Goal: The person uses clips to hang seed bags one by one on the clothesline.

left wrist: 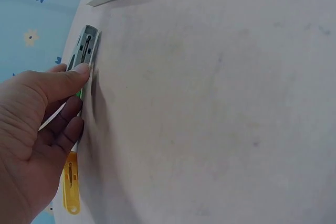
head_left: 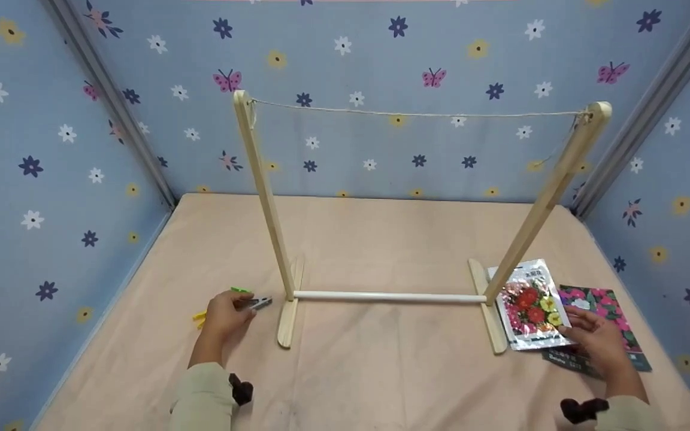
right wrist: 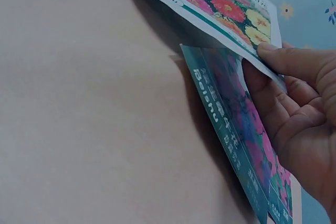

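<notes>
My left hand (head_left: pixel 225 314) pinches a grey clothespin (left wrist: pixel 88 43) between thumb and fingers, close over the table beside the left foot of a wooden frame. A yellow clothespin (left wrist: pixel 71 184) lies by the heel of that hand, and a green clothespin (head_left: pixel 240 290) shows just past the fingers. On the right, my right hand (head_left: pixel 599 341) grips the lower corner of a white and silver seed packet (head_left: pixel 530 308) printed with red and yellow flowers, thumb on its front. Beneath it are green seed packets (right wrist: pixel 226 124) with pink flowers, partly covered by the hand.
Two wooden posts (head_left: pixel 270 221) lean outward, joined low by a white rod (head_left: pixel 390 297) and high by a thin string (head_left: pixel 417 114). The right wooden foot (head_left: pixel 495 329) is right beside the silver packet. Flower-patterned walls (head_left: pixel 369 72) enclose the table (head_left: pixel 381 239).
</notes>
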Tool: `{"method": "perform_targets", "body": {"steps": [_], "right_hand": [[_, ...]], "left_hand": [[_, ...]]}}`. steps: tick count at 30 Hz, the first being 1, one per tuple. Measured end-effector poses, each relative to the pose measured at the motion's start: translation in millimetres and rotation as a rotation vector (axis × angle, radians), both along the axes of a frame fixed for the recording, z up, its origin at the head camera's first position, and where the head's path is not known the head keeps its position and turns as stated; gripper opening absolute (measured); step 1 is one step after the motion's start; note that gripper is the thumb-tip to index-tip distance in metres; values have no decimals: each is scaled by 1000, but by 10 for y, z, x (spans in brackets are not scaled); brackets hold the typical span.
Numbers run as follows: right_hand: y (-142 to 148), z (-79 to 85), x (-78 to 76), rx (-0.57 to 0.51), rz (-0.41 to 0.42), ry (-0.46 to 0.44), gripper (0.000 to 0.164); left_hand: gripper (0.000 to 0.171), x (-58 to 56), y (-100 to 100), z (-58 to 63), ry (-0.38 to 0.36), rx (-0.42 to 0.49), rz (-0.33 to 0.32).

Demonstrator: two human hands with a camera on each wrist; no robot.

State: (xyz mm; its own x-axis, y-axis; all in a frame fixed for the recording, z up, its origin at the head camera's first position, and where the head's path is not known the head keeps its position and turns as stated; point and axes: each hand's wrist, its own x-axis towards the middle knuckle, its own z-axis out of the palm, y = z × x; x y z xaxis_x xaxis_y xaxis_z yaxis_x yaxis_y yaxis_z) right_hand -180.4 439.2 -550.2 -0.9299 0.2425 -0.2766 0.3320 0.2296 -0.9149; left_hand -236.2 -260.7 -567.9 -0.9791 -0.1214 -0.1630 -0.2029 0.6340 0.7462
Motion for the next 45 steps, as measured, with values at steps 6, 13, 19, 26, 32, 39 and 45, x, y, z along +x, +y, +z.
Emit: {"method": "perform_targets", "body": {"steps": [6, 13, 19, 26, 32, 39, 45], "right_hand": [[43, 18, 49, -12, -33, 34, 56], [72, 8, 113, -39, -95, 80, 38], [100, 24, 169, -197, -141, 168, 28], [118, 42, 204, -357, -184, 226, 30], [123, 50, 228, -497, -197, 332, 31], [88, 77, 247, -577, -181, 420, 30], [42, 107, 278, -649, -128, 497, 29]], "left_hand": [[38, 19, -41, 48, 29, -21, -14], [38, 20, -44, 93, 25, 12, -19], [36, 59, -62, 127, 96, 37, -44], [35, 83, -85, 167, 107, 39, -45], [35, 102, -101, 200, 110, 34, -52], [33, 123, -96, 261, 134, 40, -68], [32, 147, -59, 328, 171, 46, -94]]}}
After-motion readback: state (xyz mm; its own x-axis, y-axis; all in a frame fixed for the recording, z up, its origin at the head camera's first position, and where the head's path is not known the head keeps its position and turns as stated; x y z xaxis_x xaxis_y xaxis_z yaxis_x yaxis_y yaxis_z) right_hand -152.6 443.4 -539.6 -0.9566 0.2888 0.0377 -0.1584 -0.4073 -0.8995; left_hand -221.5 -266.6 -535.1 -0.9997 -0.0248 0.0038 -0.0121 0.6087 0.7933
